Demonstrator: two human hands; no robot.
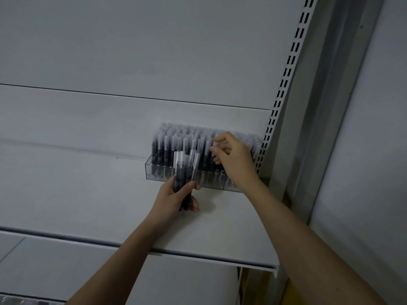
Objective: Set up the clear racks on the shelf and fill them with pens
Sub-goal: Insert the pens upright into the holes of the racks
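Rack (pixel 154 170) at shelf (pixel 88 194) right end, open left

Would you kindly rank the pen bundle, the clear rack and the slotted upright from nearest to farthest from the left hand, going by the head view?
1. Pen bundle: gripped in the left hand itself.
2. Clear rack: just above the hand, at the back of the shelf.
3. Slotted upright: far right, beyond the right hand.

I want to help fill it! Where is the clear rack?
The clear rack sits at the shelf's back right, by the slotted upright, behind both hands.
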